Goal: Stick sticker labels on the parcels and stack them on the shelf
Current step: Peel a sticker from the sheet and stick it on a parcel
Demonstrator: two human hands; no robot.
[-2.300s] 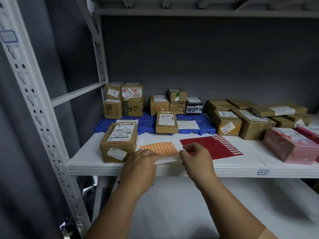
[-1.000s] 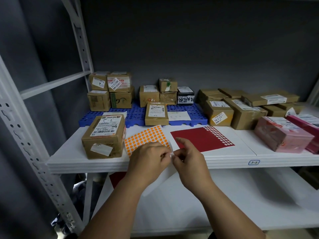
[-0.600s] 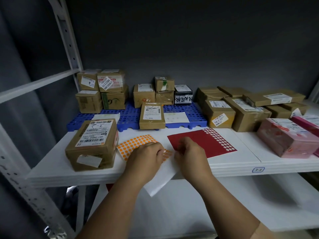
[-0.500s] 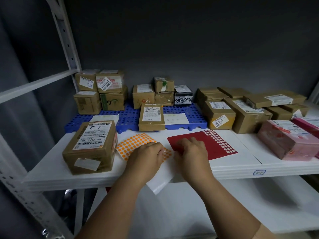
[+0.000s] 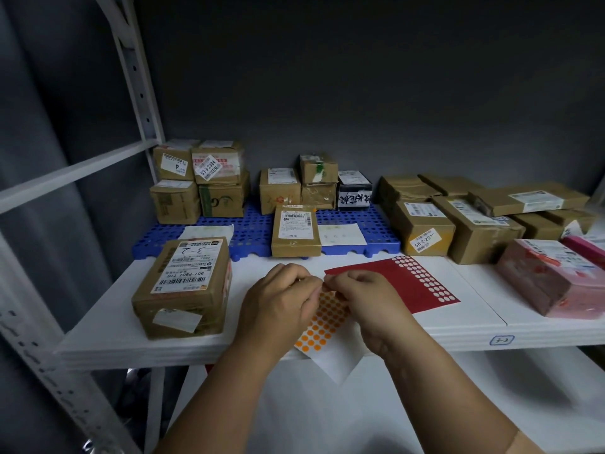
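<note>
Hands meet over the orange sticker sheet (image 5: 322, 317), which hangs past the front edge of the white shelf (image 5: 111, 326). The left hand (image 5: 278, 306) pinches the sheet's top; the right hand (image 5: 370, 299) has curled fingers pinching at the same spot. A labelled brown parcel (image 5: 183, 286) sits just left, a red sticker sheet (image 5: 402, 286) right.

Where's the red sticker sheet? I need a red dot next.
The red sticker sheet lies flat on the white shelf, just right of the right hand, in front of the blue pallet.
</note>
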